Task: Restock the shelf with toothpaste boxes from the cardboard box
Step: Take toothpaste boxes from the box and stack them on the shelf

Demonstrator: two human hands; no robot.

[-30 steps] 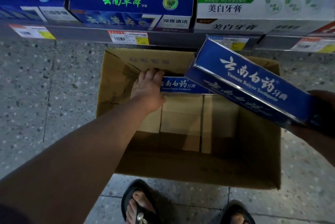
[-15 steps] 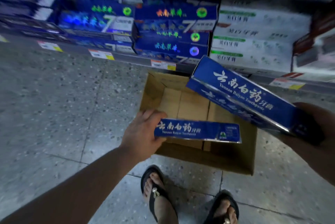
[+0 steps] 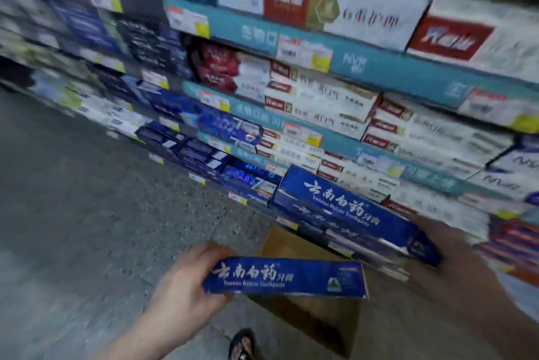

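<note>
Midway through the restock: our left hand [image 3: 186,281], fingers wrapped round its end, carries one toothpaste box [image 3: 285,276] at lower centre, while our right hand [image 3: 455,254] clasps a stack of boxes [image 3: 350,211] at centre right. We judge both lifted clear of the cardboard box [image 3: 315,319], none yet on the shelf [image 3: 379,68]. The packs are long, dark blue, white-lettered, silver-edged.

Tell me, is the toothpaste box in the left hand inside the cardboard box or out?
Out. The left hand grips the blue toothpaste box by one end, in the air above the cardboard box.
</note>
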